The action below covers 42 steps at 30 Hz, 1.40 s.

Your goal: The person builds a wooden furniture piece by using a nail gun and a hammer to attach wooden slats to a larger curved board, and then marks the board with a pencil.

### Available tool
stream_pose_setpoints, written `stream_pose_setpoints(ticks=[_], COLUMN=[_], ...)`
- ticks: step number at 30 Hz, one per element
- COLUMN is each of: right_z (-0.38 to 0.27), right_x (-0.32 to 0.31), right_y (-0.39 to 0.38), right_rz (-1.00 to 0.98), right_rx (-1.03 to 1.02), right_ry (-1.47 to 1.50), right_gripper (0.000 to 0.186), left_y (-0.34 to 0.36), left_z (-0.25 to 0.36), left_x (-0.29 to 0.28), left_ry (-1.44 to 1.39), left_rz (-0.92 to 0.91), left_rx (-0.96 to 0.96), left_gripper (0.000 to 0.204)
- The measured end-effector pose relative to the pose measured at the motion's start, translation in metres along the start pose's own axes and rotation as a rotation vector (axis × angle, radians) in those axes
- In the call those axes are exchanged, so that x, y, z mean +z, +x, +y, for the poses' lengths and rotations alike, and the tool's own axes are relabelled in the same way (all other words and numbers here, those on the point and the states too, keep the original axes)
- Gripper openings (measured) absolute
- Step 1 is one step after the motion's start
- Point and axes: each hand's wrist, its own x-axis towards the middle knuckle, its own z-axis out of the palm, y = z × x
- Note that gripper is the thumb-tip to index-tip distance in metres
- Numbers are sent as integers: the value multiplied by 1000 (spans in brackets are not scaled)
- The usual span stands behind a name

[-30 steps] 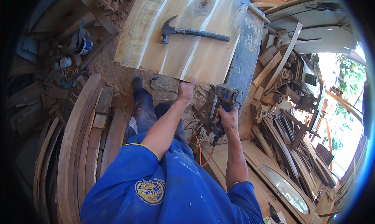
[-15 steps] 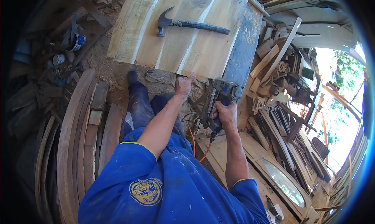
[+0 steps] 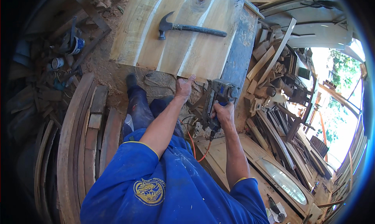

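My right hand [image 3: 225,114] is closed round the handle of a pneumatic nail gun [image 3: 224,90], with an orange air hose [image 3: 205,154] running from its handle. The gun's head is beside the near right corner of a wide wooden panel [image 3: 156,48]. My left hand [image 3: 184,88] grips the panel's near edge, its thumb along the top and its other fingers mostly hidden below. Across the panel lies a claw hammer [image 3: 191,28], its head to the left and its dark handle to the right.
A blue-grey bench surface [image 3: 239,56] shows under the panel's right side. Curved timber pieces [image 3: 72,146] are stacked at my left. A door with an oval glass pane [image 3: 283,181] lies at lower right, near scrap boards [image 3: 269,67]. Paint cans [image 3: 58,63] stand far left.
The panel and hammer appear slightly lower and the view has shifted a little. Both hands keep their holds, and the nail gun stays by the panel's corner.
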Motion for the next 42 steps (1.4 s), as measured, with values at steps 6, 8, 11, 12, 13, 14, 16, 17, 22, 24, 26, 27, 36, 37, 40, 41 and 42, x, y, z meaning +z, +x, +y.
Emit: stream_pose_setpoints(ticks=[6, 8, 11, 12, 13, 14, 16, 17, 22, 24, 26, 27, 36, 37, 40, 41, 42], right_z=[-15, -15, -16, -21, -21, -23, -27, -26, -23, -24, -29, -33, -37, -38, -48, -48, -48], right_x=[25, 31, 37, 39, 37, 37, 39, 39, 45, 46, 45, 43, 50, 54, 70, 74, 78], right_y=[-9, -12, -11, -11, -13, -13, -13, -14, -18, -18, -19, -19, -14, -18, -23, -23, -22], right_rz=[-33, -44, -68, -83, -81, -78, -72, -65, -46, -42, -52, -67, -118, -123, -160, -163, -166], right_rx=[-37, -38, -29, -30, -16, -7, 8, 6, 1, 24, 27, 18, -40, -37, -17, -18, -18], right_ry=[23, 65, 102, 108, 110, 112, 117, 107, 127, 120, 100, 83, 27, 42, 124, 118, 113], right_gripper=[21, 19, 14, 13, 13, 15, 19, 19, 18, 17, 16, 16, 12, 11, 8, 8, 8], left_y=[8, 10, 15, 23, 23, 23, 24, 24, 25, 24, 23, 24, 28, 26, 31, 29, 28], left_z=[22, 31, 38, 31, 29, 27, 26, 26, 25, 23, 23, 22, 29, 30, 45, 49, 52], left_x=[-40, -60, -80, -88, -87, -86, -86, -84, -85, -86, -87, -88, -94, -94, -116, -118, -119], left_ry=[-149, -100, 131, 194, 256, 268, 294, 244, 176, 180, 189, 197, 180, 134, 90, 71, 52], left_rz=[183, 212, 190, 175, 144, 147, 154, 140, 98, 95, 93, 94, 197, 231, 276, 254, 231], left_rx=[135, 178, 114, 104, 80, 66, 42, 76, 49, 103, 125, 119, 103, 137, 121, 118, 113], left_gripper=[41, 41, 43, 46, 49, 52, 58, 51, 38, 48, 53, 53, 50, 49, 45, 43, 42])
